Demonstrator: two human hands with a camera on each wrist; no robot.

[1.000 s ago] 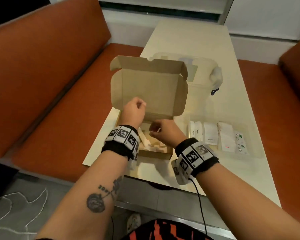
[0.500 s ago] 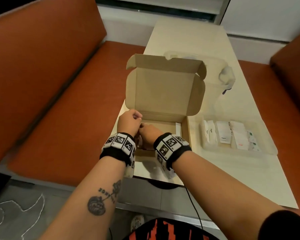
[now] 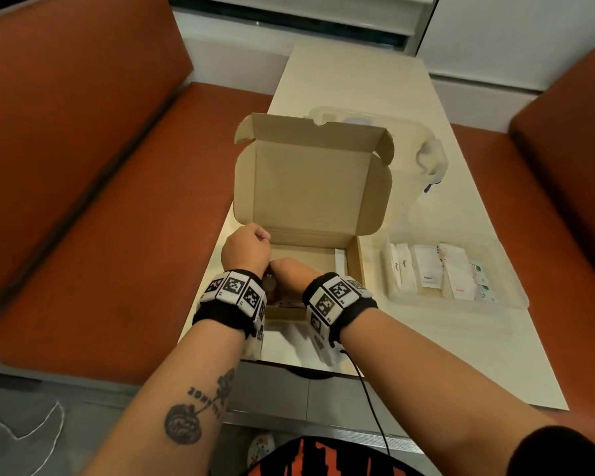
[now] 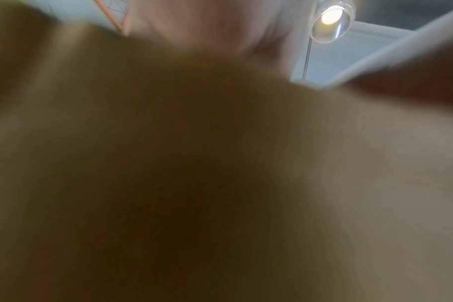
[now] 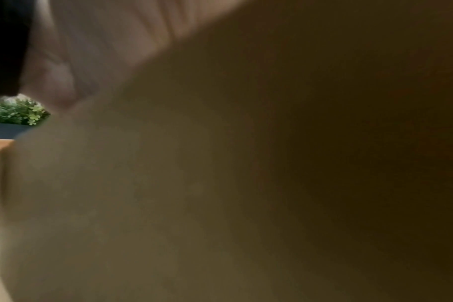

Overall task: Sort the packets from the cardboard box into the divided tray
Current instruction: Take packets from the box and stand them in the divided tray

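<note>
Tabletop cardboard box (image 3: 310, 201) under both hands.

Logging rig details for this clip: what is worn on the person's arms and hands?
Both hands are bare. Each wrist carries a black band ringed with white blocks printed with black square markers. A thin black cable hangs from the right band. The left forearm has a dark tattoo.

Upright box lid (image 3: 310, 187) behind; open path right toward tray (image 3: 509, 300).

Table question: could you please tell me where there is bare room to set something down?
Bare table beyond the box, and in front of the tray. Crowded where left hand and right hand meet inside the box.
</note>
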